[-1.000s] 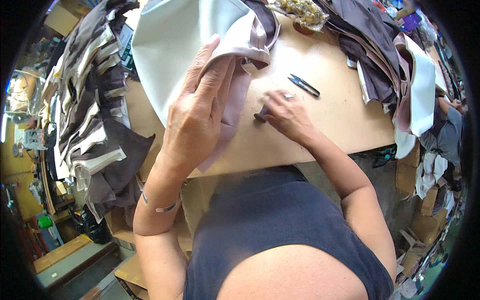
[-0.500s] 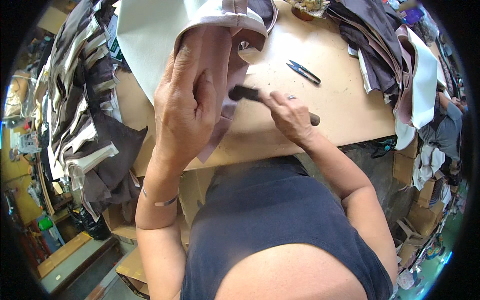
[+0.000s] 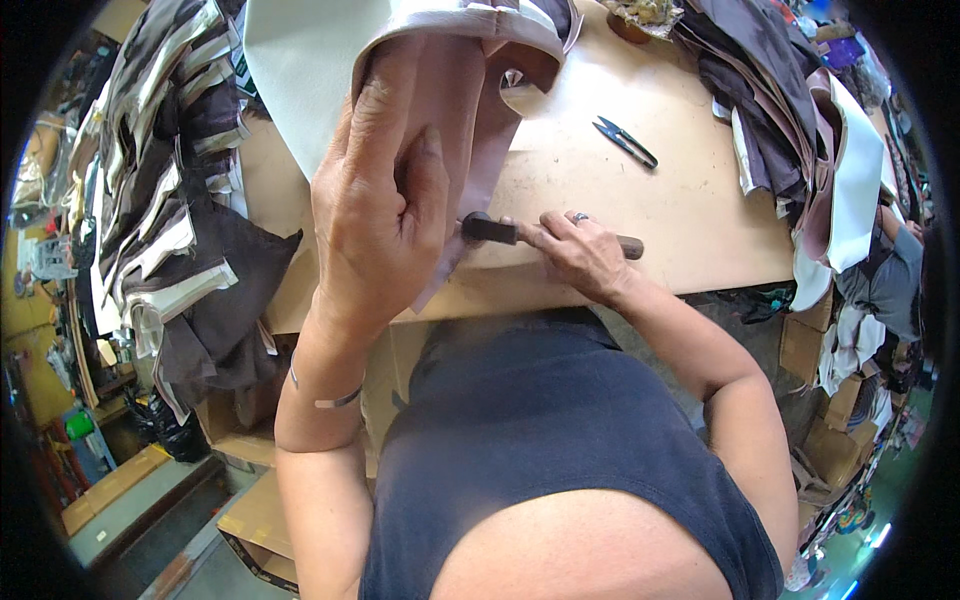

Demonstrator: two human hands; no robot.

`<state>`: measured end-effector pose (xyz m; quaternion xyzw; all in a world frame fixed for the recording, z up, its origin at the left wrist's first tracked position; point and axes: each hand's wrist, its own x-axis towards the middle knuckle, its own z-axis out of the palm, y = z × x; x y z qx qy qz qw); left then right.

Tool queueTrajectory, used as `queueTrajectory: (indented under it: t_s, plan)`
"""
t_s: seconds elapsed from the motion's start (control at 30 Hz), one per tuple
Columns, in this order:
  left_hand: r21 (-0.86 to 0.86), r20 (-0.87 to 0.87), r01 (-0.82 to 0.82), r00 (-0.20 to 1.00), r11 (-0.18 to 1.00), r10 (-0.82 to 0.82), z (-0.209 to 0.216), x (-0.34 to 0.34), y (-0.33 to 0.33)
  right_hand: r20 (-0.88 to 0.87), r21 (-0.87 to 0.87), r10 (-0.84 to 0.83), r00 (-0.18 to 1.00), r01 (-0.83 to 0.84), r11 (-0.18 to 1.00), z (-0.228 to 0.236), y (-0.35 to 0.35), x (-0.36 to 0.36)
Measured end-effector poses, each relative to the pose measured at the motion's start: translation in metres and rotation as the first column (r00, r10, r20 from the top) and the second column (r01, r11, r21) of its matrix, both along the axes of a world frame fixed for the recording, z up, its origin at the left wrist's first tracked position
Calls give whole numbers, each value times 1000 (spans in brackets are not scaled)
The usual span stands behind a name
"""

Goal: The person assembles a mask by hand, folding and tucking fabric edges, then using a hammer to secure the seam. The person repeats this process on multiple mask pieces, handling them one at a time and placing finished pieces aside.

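My left hand (image 3: pixel 372 200) is closed on a folded piece of mauve and white sheet material (image 3: pixel 445 120), which looks like leather or vinyl. It is raised over the table, and its curved, stitched-looking edge arches above my fingers. Some of those fingertips are hidden inside the fold. My right hand (image 3: pixel 588 258) grips a hammer (image 3: pixel 492 230) with a dark head and a wooden handle. The hammer head lies just right of my left wrist, beside the hanging lower flap; whether they touch I cannot tell. Farther off on the table rest black thread snips (image 3: pixel 626 143).
Pale tan tabletop (image 3: pixel 700 240) ends right before my body. Layered dark brown and white pieces (image 3: pixel 190 240) are heaped at the left, and another stack (image 3: pixel 765 130) hangs at the right. A small bowl (image 3: pixel 628 25) stands at the back. Another person (image 3: pixel 890 265) is at the far right.
The hammer head has come down toward me, and the handle now lies more level. My left hand still holds the folded piece in nearly the same pose. The view has shifted slightly.
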<state>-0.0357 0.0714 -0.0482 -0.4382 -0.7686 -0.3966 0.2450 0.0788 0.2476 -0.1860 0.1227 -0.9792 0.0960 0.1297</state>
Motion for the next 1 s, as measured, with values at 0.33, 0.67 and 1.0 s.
queueTrajectory:
  t_s: [0.33,0.67,1.0]
  plan:
    - [8,17,0,1000,1000,0,-1,1,0,44,78,154,987,-157,984,7,-15,4]
    - [7,76,-1,997,1000,1,2,1,-2,21,15,25,999,-25,1000,11,-15,7]
    - [68,38,-182,983,981,180,19,-16,-10,490,-351,-238,839,440,827,3,43,3]
